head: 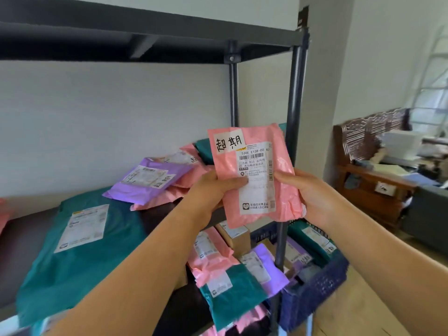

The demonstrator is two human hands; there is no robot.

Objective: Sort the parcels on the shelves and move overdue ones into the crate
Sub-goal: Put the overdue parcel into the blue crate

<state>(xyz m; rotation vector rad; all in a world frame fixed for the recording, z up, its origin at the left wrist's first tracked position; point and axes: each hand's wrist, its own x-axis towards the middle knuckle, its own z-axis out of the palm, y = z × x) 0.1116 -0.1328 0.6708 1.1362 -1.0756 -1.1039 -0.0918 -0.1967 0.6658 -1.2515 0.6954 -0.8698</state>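
Both hands clamp one pink parcel (252,175) upright between them: the left hand (208,190) pinches its left edge, thumb on the printed label, and the right hand (308,192) curls round its right edge. A handwritten tag (228,141) sits at its top corner. Behind the right hand rises the rack's dark post (294,105); below that hand a blue crate (315,294) holds parcels. Left of the left hand, a purple parcel (148,183) and a large teal parcel (82,263) lie on the shelf (21,241).
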